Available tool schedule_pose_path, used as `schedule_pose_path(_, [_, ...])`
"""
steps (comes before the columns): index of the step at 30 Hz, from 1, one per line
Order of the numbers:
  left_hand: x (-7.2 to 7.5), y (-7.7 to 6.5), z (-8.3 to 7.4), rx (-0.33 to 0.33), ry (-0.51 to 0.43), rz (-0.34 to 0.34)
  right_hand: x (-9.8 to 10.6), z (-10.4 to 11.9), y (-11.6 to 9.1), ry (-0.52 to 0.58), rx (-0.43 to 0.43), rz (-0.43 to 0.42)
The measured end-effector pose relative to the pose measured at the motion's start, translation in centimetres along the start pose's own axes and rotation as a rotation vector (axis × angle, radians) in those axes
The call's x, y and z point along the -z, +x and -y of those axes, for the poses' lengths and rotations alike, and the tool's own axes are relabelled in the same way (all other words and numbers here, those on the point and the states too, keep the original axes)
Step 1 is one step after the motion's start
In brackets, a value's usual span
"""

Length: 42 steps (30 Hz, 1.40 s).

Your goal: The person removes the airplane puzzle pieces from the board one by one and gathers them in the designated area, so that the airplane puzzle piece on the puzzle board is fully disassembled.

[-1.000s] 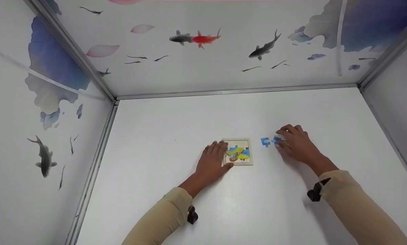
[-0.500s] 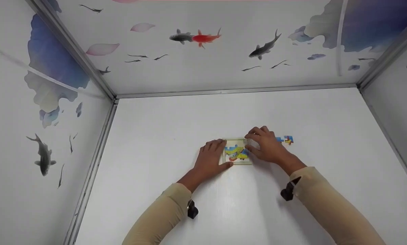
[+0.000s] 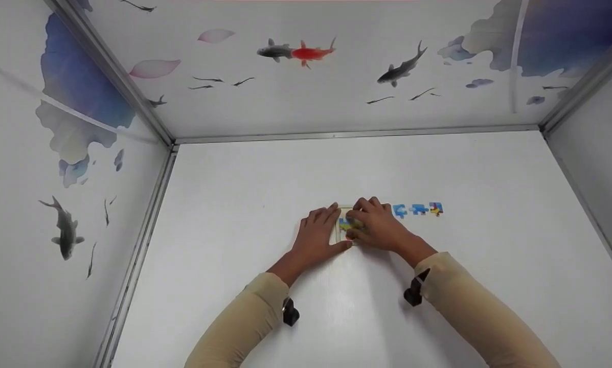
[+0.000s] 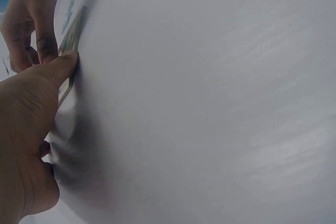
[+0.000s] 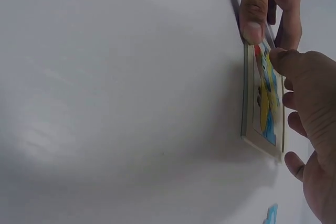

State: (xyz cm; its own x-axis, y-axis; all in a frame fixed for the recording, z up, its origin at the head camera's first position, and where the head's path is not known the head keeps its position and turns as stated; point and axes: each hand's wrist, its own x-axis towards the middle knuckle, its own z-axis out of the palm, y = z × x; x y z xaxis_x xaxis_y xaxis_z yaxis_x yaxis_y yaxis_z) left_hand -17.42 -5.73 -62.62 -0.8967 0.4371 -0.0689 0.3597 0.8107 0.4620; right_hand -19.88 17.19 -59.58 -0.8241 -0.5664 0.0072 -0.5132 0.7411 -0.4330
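Note:
A small wooden puzzle frame (image 3: pixel 338 236) lies on the white table, and part of a yellow-and-blue picture (image 5: pixel 269 103) fills it. My left hand (image 3: pixel 316 235) rests along its left edge, fingers extended and thumb (image 5: pixel 253 32) pressing the near rim. Over the frame is my right hand (image 3: pixel 380 227); its bent fingers and thumb (image 5: pixel 281 59) touch the picture's upper part. No piece shows between those fingertips, though they are partly hidden. Three loose blue puzzle pieces lie in a row right of the frame: one (image 3: pixel 399 210), a middle one (image 3: pixel 418 209), and one with red and yellow (image 3: pixel 436 208).
White walls printed with fish and lotus leaves enclose the table (image 3: pixel 265 174) at the back and both sides. Metal strips (image 3: pixel 334 136) run along the joints. Black cameras (image 3: pixel 290 313) hang at both wrists.
My right hand has moved left from the loose pieces to over the frame, uncovering all three pieces. My left hand stays at the frame's left edge.

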Motion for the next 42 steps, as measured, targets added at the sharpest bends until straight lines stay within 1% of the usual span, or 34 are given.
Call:
schedule_pose_path(3, [0.0,0.0,0.0,0.004,0.000,0.008,-0.4,0.3,0.4,-0.023,-0.010,0.019])
schedule_pose_path(7, [0.2,-0.1,-0.1,0.012,-0.020,0.024,-0.7,0.7,0.8,-0.054,-0.011,0.024])
schedule_pose_path(11, [0.2,-0.1,-0.1,0.007,-0.029,0.009,-0.9,0.9,1.1,-0.051,-0.016,0.013])
schedule_pose_path(18, [0.3,-0.2,-0.2,-0.006,-0.008,-0.012,-0.9,1.1,1.3,-0.027,-0.066,0.014])
schedule_pose_path(24, [0.3,-0.2,-0.2,-0.008,0.002,-0.022,-0.8,1.3,1.2,-0.047,-0.082,0.007])
schedule_pose_path(27, [0.3,-0.3,-0.2,-0.013,-0.002,-0.026,-0.9,1.3,1.1,-0.054,-0.079,0.002])
schedule_pose_path(31, [0.3,-0.2,-0.2,0.000,-0.024,-0.007,-1.0,1.3,1.0,-0.039,-0.074,0.003])
schedule_pose_path(38, [0.1,-0.1,0.1,0.001,-0.031,0.001,-1.1,1.2,1.0,-0.038,-0.021,-0.013])
schedule_pose_path(42, [-0.1,0.1,0.3,0.001,-0.041,0.006,-1.0,1.3,1.1,-0.038,-0.006,-0.010])
